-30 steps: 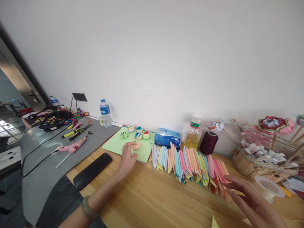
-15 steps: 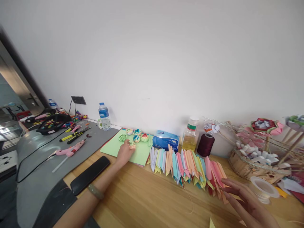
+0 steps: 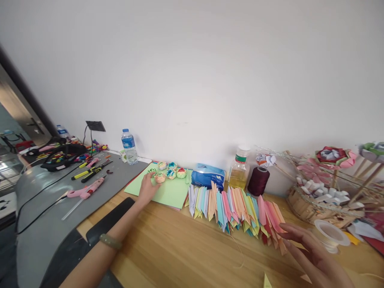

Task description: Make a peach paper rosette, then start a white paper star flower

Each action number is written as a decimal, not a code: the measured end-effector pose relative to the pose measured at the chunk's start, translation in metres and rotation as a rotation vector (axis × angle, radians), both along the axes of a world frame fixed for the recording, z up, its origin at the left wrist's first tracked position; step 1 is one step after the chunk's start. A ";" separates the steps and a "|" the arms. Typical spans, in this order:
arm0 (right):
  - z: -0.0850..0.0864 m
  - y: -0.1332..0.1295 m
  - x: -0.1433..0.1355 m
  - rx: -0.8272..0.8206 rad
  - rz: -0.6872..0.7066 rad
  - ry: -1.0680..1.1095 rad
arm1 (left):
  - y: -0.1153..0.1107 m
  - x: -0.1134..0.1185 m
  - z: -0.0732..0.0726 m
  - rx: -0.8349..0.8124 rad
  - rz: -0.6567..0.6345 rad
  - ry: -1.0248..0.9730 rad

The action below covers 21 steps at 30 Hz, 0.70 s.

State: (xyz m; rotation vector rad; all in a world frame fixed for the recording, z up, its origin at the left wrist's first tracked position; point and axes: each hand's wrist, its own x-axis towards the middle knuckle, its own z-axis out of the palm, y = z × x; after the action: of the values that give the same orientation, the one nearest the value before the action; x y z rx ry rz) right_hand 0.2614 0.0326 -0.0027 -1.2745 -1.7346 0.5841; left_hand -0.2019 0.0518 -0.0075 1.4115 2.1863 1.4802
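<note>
My left hand (image 3: 147,189) is over the green paper sheets (image 3: 171,196), its thumb and fingers apart. Close beside the thumb sits a peach paper flower (image 3: 160,178); whether they touch I cannot tell. A green paper flower (image 3: 152,171) is partly hidden behind my fingers. Around them stand a blue-and-white flower (image 3: 171,173), a red-centred flower (image 3: 181,173) and others. My right hand (image 3: 312,252), fingers spread and holding nothing, hovers at the right end of a row of folded coloured papers (image 3: 237,208).
Behind the row stand a blue tissue pack (image 3: 207,176), a bottle of yellowish liquid (image 3: 239,168) and a dark thread spool (image 3: 258,182). A basket (image 3: 327,214) and ribbon reel (image 3: 331,234) are at right. Leftward lie a black phone (image 3: 109,220), pink glue gun (image 3: 85,192) and water bottle (image 3: 129,148).
My left hand has drawn left, and the peach flower once at its fingers now rests among the other flowers. The view has shifted slightly; my right hand is nearly unchanged.
</note>
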 end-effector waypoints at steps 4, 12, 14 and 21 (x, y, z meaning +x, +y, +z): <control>0.003 0.004 -0.001 -0.096 -0.034 0.030 | -0.008 0.031 0.013 0.069 -0.037 -0.073; 0.012 0.030 0.005 -0.320 -0.161 0.214 | -0.020 0.109 0.035 -0.213 -0.436 -0.269; 0.013 0.037 0.004 -0.437 -0.177 0.297 | -0.021 0.118 0.037 -0.294 -0.490 -0.295; 0.022 0.049 -0.001 -0.650 0.017 0.417 | -0.003 0.126 0.043 -0.419 -0.610 -0.336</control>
State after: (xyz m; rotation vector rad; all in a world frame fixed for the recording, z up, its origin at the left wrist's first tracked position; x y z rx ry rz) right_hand 0.2601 0.0816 0.0197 -1.4300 -1.2411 1.3933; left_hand -0.0757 0.0491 0.0356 1.3788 1.5426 0.8967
